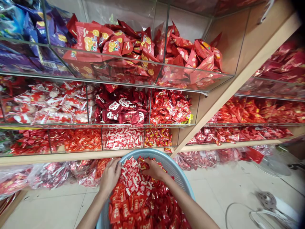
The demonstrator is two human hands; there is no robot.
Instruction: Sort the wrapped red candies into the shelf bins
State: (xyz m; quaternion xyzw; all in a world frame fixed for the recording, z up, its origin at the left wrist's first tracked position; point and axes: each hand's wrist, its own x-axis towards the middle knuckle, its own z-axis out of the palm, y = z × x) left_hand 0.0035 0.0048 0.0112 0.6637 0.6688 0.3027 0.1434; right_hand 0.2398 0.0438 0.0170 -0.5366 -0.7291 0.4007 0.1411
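A light blue plastic basket [176,171] sits low in the middle, full of small red and white wrapped candies [138,197]. My left hand [110,175] rests on the candies at the basket's left side, fingers curled down into the pile. At the far end of the heap, my right hand [154,169] has its fingers bent and dug in among the wrappers. Whether either hand grips any candy is hidden by the pile.
Wooden shelves [71,156] with clear dividers hold bins of red candy packs [171,106], red snack bags [114,44] above and purple bags [28,31] at top left. Bagged candy [47,175] lies under the lowest shelf. A fan [271,165] and wire parts [267,203] lie on the tiled floor at right.
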